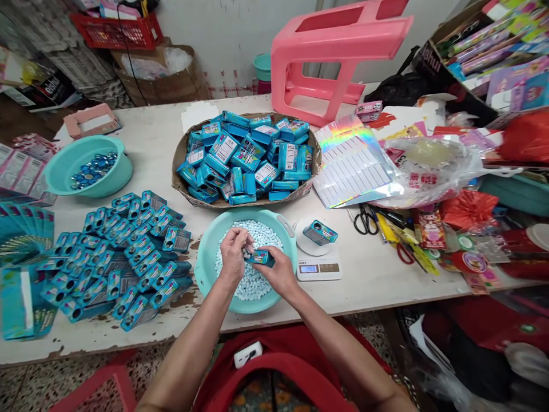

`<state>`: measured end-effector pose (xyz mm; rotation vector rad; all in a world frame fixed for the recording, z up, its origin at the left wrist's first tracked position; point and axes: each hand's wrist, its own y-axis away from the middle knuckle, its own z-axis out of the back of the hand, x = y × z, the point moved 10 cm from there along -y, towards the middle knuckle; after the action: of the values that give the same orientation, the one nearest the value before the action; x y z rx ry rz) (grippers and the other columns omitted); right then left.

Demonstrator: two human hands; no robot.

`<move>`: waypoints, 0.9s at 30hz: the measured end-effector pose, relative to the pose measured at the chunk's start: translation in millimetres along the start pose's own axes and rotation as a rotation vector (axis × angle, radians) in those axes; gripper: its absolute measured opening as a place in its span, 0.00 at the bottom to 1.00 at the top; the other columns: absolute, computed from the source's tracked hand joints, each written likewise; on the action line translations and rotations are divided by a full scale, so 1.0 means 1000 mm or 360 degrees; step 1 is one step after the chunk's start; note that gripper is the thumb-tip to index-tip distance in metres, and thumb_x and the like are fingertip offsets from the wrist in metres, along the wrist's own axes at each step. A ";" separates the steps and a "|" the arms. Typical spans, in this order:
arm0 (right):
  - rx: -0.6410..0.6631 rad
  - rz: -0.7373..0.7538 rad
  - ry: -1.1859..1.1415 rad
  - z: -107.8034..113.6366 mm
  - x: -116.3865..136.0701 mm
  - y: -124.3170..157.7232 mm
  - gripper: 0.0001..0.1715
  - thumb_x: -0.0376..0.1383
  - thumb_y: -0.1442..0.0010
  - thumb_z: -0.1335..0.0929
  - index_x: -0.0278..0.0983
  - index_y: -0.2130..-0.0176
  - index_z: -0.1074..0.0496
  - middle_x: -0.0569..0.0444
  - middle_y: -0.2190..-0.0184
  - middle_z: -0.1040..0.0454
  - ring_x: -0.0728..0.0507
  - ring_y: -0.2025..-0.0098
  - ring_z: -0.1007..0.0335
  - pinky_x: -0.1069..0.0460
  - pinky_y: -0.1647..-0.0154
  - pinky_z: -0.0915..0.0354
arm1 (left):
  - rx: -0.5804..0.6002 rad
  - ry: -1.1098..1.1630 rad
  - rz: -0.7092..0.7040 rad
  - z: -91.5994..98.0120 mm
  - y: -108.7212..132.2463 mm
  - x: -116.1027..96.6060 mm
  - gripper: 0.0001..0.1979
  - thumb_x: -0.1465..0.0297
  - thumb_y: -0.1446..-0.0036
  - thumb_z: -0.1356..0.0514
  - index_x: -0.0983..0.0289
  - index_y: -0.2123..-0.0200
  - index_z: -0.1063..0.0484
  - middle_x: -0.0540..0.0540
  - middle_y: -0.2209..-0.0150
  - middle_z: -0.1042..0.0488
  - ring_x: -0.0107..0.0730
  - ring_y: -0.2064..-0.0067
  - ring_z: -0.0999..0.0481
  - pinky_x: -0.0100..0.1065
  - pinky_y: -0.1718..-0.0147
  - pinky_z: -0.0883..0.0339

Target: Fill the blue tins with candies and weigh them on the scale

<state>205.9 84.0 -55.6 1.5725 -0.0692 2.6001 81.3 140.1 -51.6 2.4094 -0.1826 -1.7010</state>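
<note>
**Visitor:** What have you got in your hands?

**Me:** My right hand (pixel 279 271) is wrapped around a small blue box (pixel 259 257), thumb on top and fingers under it. I hold it just above the teal basin (pixel 205 269) of pale pellets (pixel 251 286), near the table's front edge. My left hand (pixel 234 253) has its fingers bunched tight at the box's left end. Whether they pinch any pellets, I can't tell.

**Visitor:** Is the box awkward to handle?

**Me:** I'd say it's very light, made of thin glossy card. It looks a bit slick and easy to crush. So I grip it along the long sides, not on the flat faces, and only gently. The pellets look hard and likely to roll.

**Visitor:** And around you?

**Me:** The table (pixel 369 277) is white, and its paint is chipped at the near edge. Just right of the basin is a small scale (pixel 319 266) with another box (pixel 319 232) on it. To the left lie rows of boxes (pixel 128 257). Farther back is a shallow basket (pixel 180 171) heaped with more of them. Far left is a teal bowl (pixel 60 171) of shiny blue pieces. To the right are scissors (pixel 364 220) and holographic sheets (pixel 351 160). At the far edge stands a pink stool (pixel 334 51).
</note>
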 end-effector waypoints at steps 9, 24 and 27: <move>-0.0167 0.0005 -0.0266 0.031 -0.003 -0.001 0.20 0.40 0.51 0.27 0.40 0.56 0.28 0.51 0.58 0.26 0.40 0.53 0.31 0.45 0.50 0.37 | -0.0159 -0.0819 -0.0106 0.049 -0.016 0.008 0.14 0.57 0.45 0.46 0.62 0.66 0.33 0.55 0.67 0.29 0.36 0.65 0.30 0.38 0.61 0.36; -0.0290 -0.0183 -0.0342 0.036 -0.037 -0.011 0.22 0.41 0.52 0.27 0.38 0.57 0.29 0.52 0.61 0.26 0.41 0.59 0.29 0.46 0.55 0.34 | 0.0600 -0.2191 0.0251 0.015 0.026 0.136 0.18 0.67 0.51 0.43 0.63 0.55 0.32 0.62 0.61 0.29 0.46 0.59 0.29 0.40 0.62 0.36; -0.0259 -0.0158 -0.0286 0.040 -0.032 -0.009 0.22 0.41 0.51 0.28 0.38 0.57 0.30 0.51 0.61 0.26 0.41 0.58 0.29 0.45 0.55 0.34 | 0.0373 -0.1504 0.0507 0.036 0.015 0.128 0.11 0.69 0.54 0.41 0.62 0.63 0.32 0.52 0.73 0.30 0.34 0.71 0.29 0.31 0.74 0.38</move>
<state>257.2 87.1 -65.7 1.6998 -0.2058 2.3102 90.8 96.6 -177.8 1.3691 -0.8642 -2.5755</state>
